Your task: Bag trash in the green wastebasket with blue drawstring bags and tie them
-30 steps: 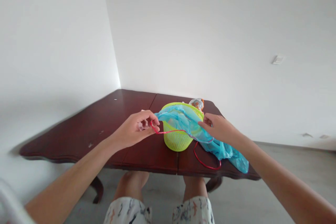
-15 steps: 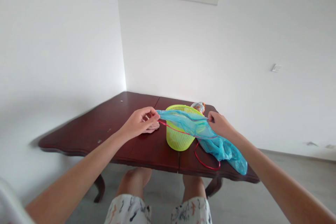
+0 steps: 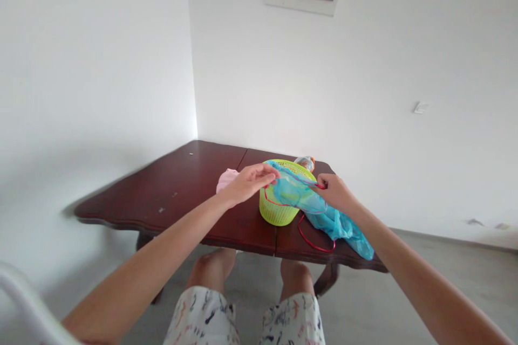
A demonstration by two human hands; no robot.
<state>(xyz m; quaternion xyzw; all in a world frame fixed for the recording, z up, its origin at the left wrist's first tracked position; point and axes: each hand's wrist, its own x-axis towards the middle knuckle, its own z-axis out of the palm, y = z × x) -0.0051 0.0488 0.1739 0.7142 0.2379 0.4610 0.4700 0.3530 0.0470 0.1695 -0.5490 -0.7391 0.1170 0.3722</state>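
Observation:
A thin blue plastic bag (image 3: 297,191) with a red drawstring (image 3: 309,242) stretches between my hands, in front of a yellow-green perforated basket (image 3: 279,214). The fingers of my left hand (image 3: 259,177) pinch one end of the bag's mouth. My right hand (image 3: 332,190) is closed on the other end, with some red string at its fingertips. The rest of the bag trails down to the right onto the table, and a loop of the drawstring lies beside the basket. Through the bag the basket's side shows faintly.
The dark red wooden table (image 3: 162,188) stands in the corner against white walls. A pink bundle (image 3: 226,179) lies behind my left hand. A clear wrapper with orange parts (image 3: 306,163) sits behind the basket. My knees are below the table's front edge.
My left hand has moved right, closer to my right hand, so the bag's mouth is less stretched. More of the pink bundle shows. The view has shifted slightly.

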